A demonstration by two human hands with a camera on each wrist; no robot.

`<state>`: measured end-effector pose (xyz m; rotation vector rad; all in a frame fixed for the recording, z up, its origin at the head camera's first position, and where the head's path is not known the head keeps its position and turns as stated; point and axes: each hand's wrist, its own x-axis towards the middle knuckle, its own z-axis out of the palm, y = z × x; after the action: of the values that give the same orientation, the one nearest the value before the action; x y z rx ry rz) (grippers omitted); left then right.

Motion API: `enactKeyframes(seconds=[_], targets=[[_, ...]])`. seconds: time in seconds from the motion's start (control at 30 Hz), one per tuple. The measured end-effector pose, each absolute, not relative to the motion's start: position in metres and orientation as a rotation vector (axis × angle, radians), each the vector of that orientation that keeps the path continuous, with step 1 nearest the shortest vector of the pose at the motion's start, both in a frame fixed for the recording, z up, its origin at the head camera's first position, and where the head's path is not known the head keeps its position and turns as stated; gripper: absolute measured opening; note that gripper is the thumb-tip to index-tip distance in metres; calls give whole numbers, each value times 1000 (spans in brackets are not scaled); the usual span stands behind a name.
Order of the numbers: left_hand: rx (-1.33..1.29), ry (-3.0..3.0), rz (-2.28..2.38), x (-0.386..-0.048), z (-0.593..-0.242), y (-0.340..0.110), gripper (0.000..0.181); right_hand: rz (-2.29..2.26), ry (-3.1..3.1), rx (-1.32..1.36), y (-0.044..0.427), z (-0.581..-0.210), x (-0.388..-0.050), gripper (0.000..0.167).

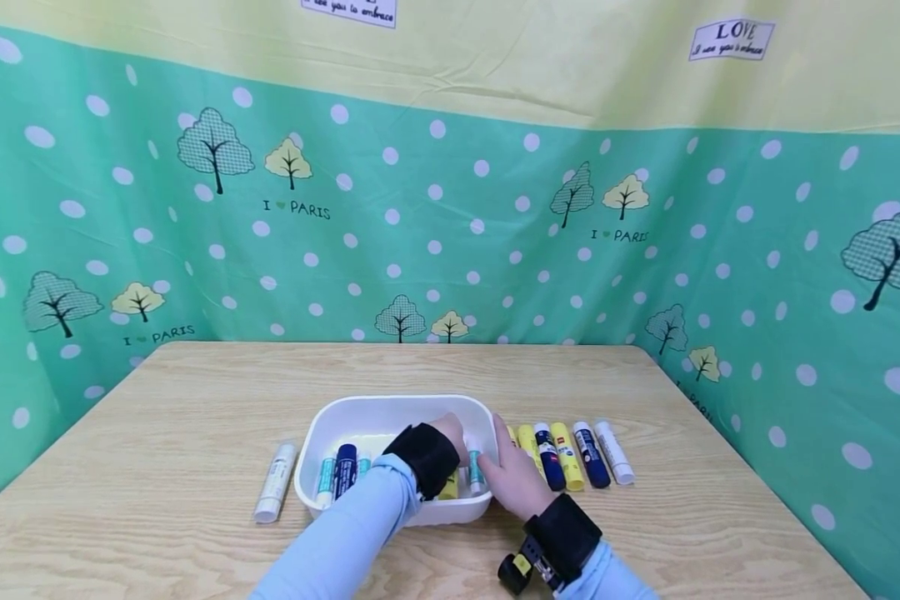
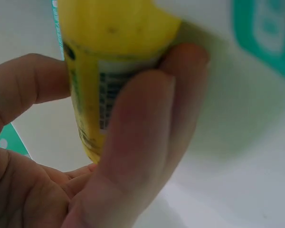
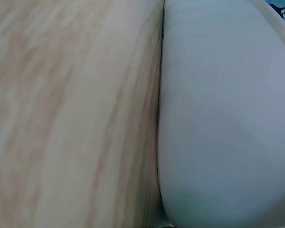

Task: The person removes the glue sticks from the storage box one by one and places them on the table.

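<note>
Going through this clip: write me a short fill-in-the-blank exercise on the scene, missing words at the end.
1. The left hand holds a glue stick coloured ____.
2. In the head view, the right hand is at the white bin, on its ____-hand side.
3. The lone tube left of the bin is mainly ____.
4. The city printed on the backdrop is ____.

Missing words: yellow; right; white; Paris.

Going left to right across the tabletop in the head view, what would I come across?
Lone white glue stick, white tub, right hand, first navy glue stick, yellow glue stick, second navy glue stick, last white glue stick.
</note>
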<state>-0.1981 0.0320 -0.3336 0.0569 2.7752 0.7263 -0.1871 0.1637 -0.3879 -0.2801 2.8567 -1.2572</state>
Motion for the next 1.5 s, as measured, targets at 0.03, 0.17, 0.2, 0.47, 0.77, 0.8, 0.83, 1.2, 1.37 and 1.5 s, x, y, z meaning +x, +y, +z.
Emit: enactKeyframes(seconds=[0.03,0.17,0.2,0.47,0.77,0.8,0.83,1.2,1.37,1.5], targets=[[71,2777,747,-198,-333,31,11,-1261,2855,-279,163,-388,-187,62],[124,2787,783,-205,-331,29,11,-1276,2840,-273,161,-388,-187,62],[141,2799,772,-208,-330,29,12,-1277,2840,-275,161,-388,-187,62],[223,2870,739,-233,-347,28,28,-1282,2835,-265,162,-390,-188,62],[251,2878,683,-255,-364,22,60,-1274,2830,-238,162,-388,-187,62],[213,2860,675,-247,-353,23,62,-1275,2828,-237,162,-388,-187,62],[216,2866,662,-245,-350,23,64,-1278,2826,-238,162,-387,-186,62],[289,2884,688,-226,-315,6,62,-1298,2805,-255,161,-388,-187,61],[392,2940,791,-211,-294,-19,64,-1289,2834,-263,160,-389,-187,62],[419,3011,786,-197,-284,-48,68,-1288,2846,-256,162,-387,-185,62]])
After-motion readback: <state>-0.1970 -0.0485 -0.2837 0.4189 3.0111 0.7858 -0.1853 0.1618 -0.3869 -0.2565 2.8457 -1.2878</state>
